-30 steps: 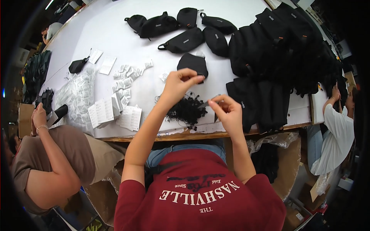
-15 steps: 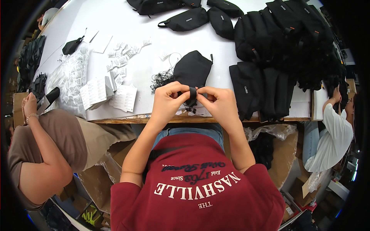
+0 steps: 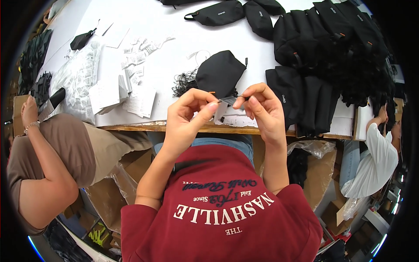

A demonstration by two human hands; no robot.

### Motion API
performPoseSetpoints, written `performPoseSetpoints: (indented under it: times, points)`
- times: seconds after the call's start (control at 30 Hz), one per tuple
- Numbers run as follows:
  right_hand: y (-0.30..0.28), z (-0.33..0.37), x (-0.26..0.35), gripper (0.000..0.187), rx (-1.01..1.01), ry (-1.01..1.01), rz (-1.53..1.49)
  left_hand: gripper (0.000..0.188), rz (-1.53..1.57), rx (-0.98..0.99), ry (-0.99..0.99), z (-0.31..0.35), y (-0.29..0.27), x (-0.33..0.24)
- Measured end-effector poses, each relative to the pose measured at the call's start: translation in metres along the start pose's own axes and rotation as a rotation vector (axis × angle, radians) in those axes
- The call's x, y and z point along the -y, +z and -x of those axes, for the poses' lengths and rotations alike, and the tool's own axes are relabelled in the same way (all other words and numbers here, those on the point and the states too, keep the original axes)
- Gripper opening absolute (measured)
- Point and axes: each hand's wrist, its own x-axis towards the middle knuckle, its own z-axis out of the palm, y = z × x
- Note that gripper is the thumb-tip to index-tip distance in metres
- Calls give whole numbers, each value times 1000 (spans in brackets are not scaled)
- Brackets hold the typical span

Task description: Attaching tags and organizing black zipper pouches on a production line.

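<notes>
1. Work position: black pouch (image 3: 220, 72) lies flat at centre frame, its lower end just above the hands.
2. Left hand (image 3: 190, 114): thumb and index finger pinched on the left end of a dark strip (image 3: 227, 101). Right hand (image 3: 267, 112): fingers narrowly spaced at the strip's right end; a firm grip cannot be confirmed.
3. Status (judged): handling of the strip is under way, not complete. Its attachment to the pouch cannot be determined.
4. Remaining stock: black cord pile (image 3: 185, 83) left of the pouch; printed cards (image 3: 142, 101) at left centre. Black waist bags (image 3: 217, 14) lie at top centre; their completion cannot be determined.
5. Change from half a second ago: the hands, then nearly meeting at a curled black band, are farther apart; the strip now spans the gap.
</notes>
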Motion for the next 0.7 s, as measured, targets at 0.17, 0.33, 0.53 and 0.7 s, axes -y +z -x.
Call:
performPoseSetpoints:
  times: [0.17, 0.33, 0.53, 0.7]
  points:
    - [14, 3, -6, 11, 5, -48, 22, 3, -182, 26, 13, 2, 4, 1]
    - [21, 4, -14, 15, -23, -74, 64, 2, -294, 39, 53, 3, 6, -2]
    - [22, 6, -16, 15, -31, -69, 114, 3, -327, 47, 48, 3, 3, -2]
    - [24, 7, -16, 13, -43, -110, 250, 3, -325, 74, 27, 2, 2, 1]
